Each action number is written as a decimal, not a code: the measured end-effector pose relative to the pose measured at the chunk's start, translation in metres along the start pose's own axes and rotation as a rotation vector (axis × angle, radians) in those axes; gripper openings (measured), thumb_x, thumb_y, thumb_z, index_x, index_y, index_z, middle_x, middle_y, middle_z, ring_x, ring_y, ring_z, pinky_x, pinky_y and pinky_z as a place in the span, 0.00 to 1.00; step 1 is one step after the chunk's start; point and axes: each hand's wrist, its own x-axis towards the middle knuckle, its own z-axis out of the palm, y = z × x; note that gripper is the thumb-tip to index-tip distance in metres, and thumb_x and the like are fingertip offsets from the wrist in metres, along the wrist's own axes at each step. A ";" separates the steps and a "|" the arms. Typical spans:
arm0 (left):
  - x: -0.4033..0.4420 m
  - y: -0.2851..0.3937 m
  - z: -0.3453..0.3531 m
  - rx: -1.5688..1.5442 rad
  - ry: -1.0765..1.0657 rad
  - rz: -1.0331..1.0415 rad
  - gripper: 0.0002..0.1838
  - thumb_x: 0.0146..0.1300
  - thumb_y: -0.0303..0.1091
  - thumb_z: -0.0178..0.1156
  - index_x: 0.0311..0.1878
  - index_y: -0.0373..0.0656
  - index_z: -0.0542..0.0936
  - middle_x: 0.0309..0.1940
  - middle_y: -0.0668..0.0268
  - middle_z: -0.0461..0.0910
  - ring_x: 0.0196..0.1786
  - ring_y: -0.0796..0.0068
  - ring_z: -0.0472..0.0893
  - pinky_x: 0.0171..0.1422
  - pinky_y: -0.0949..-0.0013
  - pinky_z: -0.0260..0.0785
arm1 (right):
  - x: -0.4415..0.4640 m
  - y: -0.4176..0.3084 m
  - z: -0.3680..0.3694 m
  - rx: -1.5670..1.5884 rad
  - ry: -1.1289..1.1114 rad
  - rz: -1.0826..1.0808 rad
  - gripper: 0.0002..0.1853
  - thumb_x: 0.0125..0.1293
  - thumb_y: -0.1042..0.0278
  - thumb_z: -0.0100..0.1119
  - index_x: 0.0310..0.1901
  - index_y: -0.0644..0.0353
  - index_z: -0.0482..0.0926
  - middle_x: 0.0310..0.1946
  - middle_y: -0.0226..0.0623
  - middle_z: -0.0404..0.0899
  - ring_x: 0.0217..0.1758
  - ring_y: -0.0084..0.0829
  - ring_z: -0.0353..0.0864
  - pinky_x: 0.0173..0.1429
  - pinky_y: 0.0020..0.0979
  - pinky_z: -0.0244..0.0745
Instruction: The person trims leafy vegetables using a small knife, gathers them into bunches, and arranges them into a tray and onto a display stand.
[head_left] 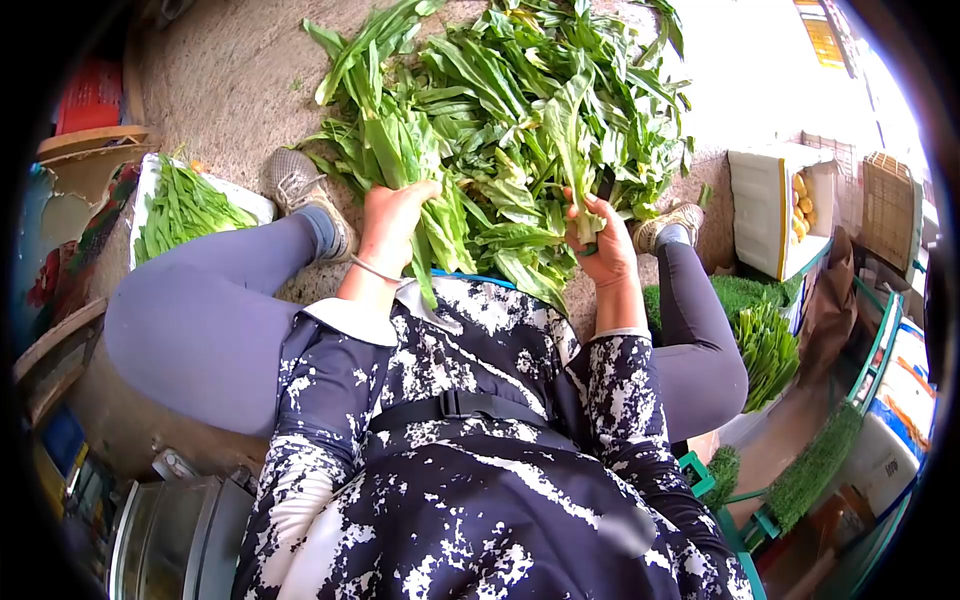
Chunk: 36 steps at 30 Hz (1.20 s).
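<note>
A wide heap of long green leafy vegetables (pixel 500 110) lies on the ground between my feet. My left hand (pixel 392 222) is closed around a bunch of leafy stalks (pixel 400 145) at the heap's left side, with leaves hanging below the hand. On the right, my right hand (pixel 603 238) grips the lower end of a single pale green leafy stalk (pixel 570 135), which stands upright over the heap. A small dark shape shows beside the right fingers; I cannot make out what it is.
At left is a white box (pixel 262 203) of greens. To the right stand a foam box (pixel 757 215) with yellow produce, a wicker basket (pixel 888 210) and bundled greens (pixel 765 350). Metal containers (pixel 165 540) are at lower left. My shoes flank the heap.
</note>
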 end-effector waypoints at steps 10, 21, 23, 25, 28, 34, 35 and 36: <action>-0.016 0.006 0.015 -0.422 -0.655 -0.193 0.21 0.54 0.27 0.53 0.53 0.31 0.71 0.45 0.56 0.78 0.45 0.65 0.80 0.52 0.64 0.73 | -0.024 0.029 0.034 0.078 -0.254 0.093 0.11 0.61 0.65 0.58 0.40 0.65 0.77 0.36 0.40 0.81 0.25 0.19 0.74 0.27 0.18 0.68; -0.002 -0.012 0.003 -0.424 0.168 -0.014 0.07 0.47 0.24 0.61 0.31 0.33 0.78 0.28 0.65 0.78 0.31 0.75 0.77 0.38 0.73 0.69 | -0.032 -0.009 0.033 -1.447 -0.024 0.162 0.13 0.58 0.59 0.62 0.37 0.61 0.83 0.25 0.35 0.81 0.23 0.19 0.76 0.30 0.24 0.71; 0.008 -0.020 -0.008 -0.344 0.287 -0.056 0.06 0.47 0.24 0.60 0.30 0.32 0.77 0.29 0.64 0.78 0.31 0.77 0.77 0.38 0.74 0.68 | -0.020 -0.022 0.017 -1.691 0.254 0.132 0.17 0.54 0.52 0.64 0.34 0.59 0.84 0.23 0.39 0.81 0.22 0.26 0.77 0.32 0.31 0.73; 0.000 -0.012 0.001 -0.348 0.317 -0.037 0.07 0.46 0.24 0.61 0.30 0.31 0.78 0.30 0.64 0.78 0.31 0.77 0.76 0.37 0.74 0.67 | 0.006 -0.037 0.010 -1.743 0.444 -0.223 0.18 0.55 0.48 0.60 0.34 0.55 0.84 0.23 0.42 0.80 0.23 0.35 0.79 0.32 0.34 0.74; -0.003 -0.010 0.007 -0.334 0.210 0.001 0.07 0.45 0.24 0.63 0.29 0.31 0.78 0.28 0.65 0.77 0.29 0.76 0.75 0.36 0.73 0.67 | 0.055 -0.051 0.046 -1.477 0.487 -0.320 0.15 0.58 0.52 0.54 0.37 0.52 0.83 0.24 0.39 0.81 0.25 0.34 0.81 0.34 0.30 0.74; -0.006 -0.007 0.006 -0.311 0.266 -0.033 0.06 0.44 0.24 0.64 0.27 0.33 0.78 0.27 0.67 0.77 0.29 0.76 0.75 0.36 0.72 0.66 | 0.162 -0.021 0.075 -1.784 0.590 -0.278 0.22 0.51 0.44 0.61 0.42 0.50 0.80 0.38 0.39 0.81 0.41 0.39 0.81 0.45 0.37 0.75; -0.007 -0.006 0.006 -0.275 0.281 -0.043 0.06 0.44 0.24 0.64 0.27 0.33 0.78 0.27 0.66 0.77 0.29 0.75 0.75 0.37 0.71 0.66 | 0.172 -0.017 0.080 -1.819 0.590 -0.260 0.25 0.50 0.42 0.62 0.44 0.51 0.78 0.39 0.39 0.81 0.43 0.38 0.81 0.46 0.36 0.75; -0.010 -0.003 0.008 -0.272 0.272 -0.047 0.07 0.44 0.24 0.64 0.28 0.33 0.79 0.28 0.66 0.78 0.31 0.74 0.76 0.39 0.70 0.67 | 0.179 -0.016 0.088 -1.882 0.605 -0.084 0.29 0.48 0.40 0.63 0.45 0.54 0.77 0.41 0.40 0.81 0.45 0.37 0.80 0.47 0.35 0.75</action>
